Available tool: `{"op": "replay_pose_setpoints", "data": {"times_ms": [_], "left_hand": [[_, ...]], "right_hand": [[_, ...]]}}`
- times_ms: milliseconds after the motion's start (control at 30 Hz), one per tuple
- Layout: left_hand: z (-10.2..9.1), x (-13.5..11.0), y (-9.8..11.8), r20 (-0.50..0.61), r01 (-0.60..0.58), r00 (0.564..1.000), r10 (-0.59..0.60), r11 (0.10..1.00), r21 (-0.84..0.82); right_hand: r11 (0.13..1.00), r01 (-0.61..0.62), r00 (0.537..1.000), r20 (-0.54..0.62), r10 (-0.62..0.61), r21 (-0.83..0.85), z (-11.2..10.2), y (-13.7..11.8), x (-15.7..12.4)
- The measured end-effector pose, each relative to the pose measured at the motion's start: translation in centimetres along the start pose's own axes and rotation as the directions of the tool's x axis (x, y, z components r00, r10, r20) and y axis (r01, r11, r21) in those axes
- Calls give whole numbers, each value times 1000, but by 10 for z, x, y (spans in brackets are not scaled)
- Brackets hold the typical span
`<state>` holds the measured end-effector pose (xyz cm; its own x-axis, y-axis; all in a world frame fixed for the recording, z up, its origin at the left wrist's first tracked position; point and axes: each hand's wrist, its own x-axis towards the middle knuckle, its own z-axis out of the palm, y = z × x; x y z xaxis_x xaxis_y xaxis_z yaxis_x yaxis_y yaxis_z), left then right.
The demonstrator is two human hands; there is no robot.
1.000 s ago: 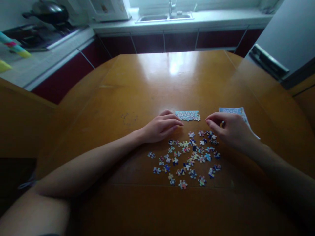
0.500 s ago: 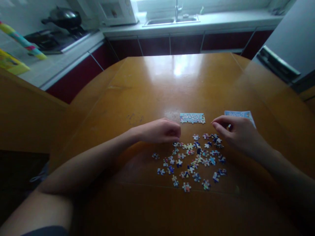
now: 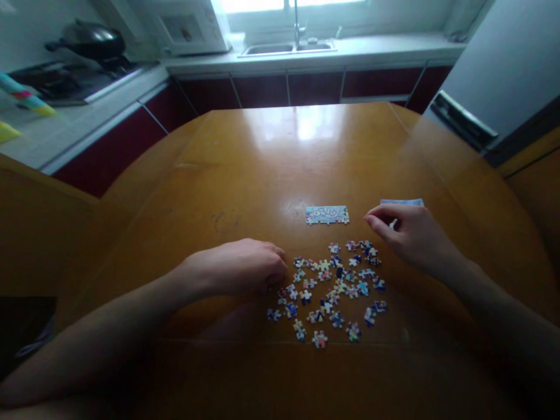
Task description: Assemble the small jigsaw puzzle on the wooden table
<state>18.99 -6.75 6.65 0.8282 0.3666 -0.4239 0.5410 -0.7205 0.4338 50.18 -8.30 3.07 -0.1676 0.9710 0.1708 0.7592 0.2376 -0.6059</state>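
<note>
Loose jigsaw puzzle pieces (image 3: 324, 265) lie scattered over the wooden table in front of me. Behind them is a joined strip of puzzle (image 3: 326, 214), its near edge showing tabs. My left hand (image 3: 240, 265) rests low at the left edge of the pieces, fingers curled down over a puzzle piece (image 3: 266, 286) that is mostly covered. My right hand (image 3: 411, 233) hovers right of the strip, thumb and forefinger pinched together. Whatever is between those fingertips is too small to make out. Partly behind the right hand lies a light blue printed sheet (image 3: 402, 202).
The brown table (image 3: 262, 169) spans most of the view. Beyond it stand a counter with a sink (image 3: 286, 49) and tap, a microwave (image 3: 188, 29), a stove with a black wok (image 3: 91, 41), and a grey fridge (image 3: 494, 76) at the right.
My left hand has moved left and down, from the back of the pieces onto a piece at their left edge. The right hand keeps its pinch near the strip. The view has shifted slightly.
</note>
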Motion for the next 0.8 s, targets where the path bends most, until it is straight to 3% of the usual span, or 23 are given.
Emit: {"op": "replay_pose_setpoints", "data": {"times_ms": [167, 333, 500, 600, 700, 800], "left_hand": [[0, -2, -10, -64, -119, 991, 120, 993, 13], [-3, 11, -9, -216, -169, 965, 149, 982, -80], [8, 40, -8, -493, -309, 858, 145, 912, -269], [26, 56, -10, -607, -378, 794, 35, 810, -448], [43, 66, -9, -626, -454, 774, -93, 607, -652], [51, 69, -6, -619, -482, 774, -134, 509, -713]], "right_hand": [[1000, 1, 1000, 1, -1, 28, 3, -2, 0], [986, 3, 997, 72, -15, 170, 13, -15, -6], [916, -35, 981, 187, -44, 400, 32, -35, -21], [871, -88, 979, 204, -15, 483, 40, -42, -26], [833, -126, 981, 192, 25, 538, 44, -43, -27], [800, -145, 979, 202, 30, 582, 45, -42, -26]]}}
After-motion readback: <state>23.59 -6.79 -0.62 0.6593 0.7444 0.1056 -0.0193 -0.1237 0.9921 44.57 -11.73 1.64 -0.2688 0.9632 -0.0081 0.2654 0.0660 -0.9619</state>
